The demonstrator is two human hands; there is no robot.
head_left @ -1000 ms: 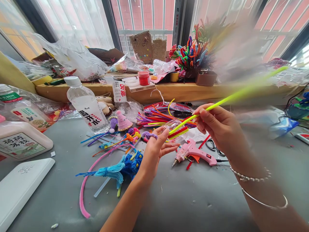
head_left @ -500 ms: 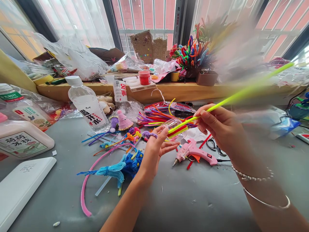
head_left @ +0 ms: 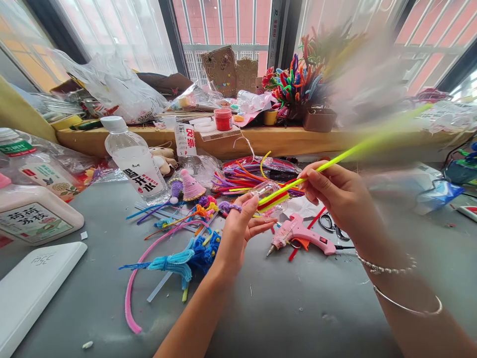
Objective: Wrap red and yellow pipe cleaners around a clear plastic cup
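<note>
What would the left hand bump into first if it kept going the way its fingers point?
Probably the pink glue gun: the left hand points its fingers rightward just above it. Depth is hard to judge, so it might pass over.

long yellow-green pipe cleaner (head_left: 350, 153), tilted

My arms are bare to the edge of view; no sleeves show. My left hand (head_left: 238, 233) carries nothing at the wrist. Behind my right hand (head_left: 337, 196) I wear two bracelets: one of small silver beads (head_left: 387, 269), and further up a plain thin silver bangle (head_left: 410, 309).
</note>
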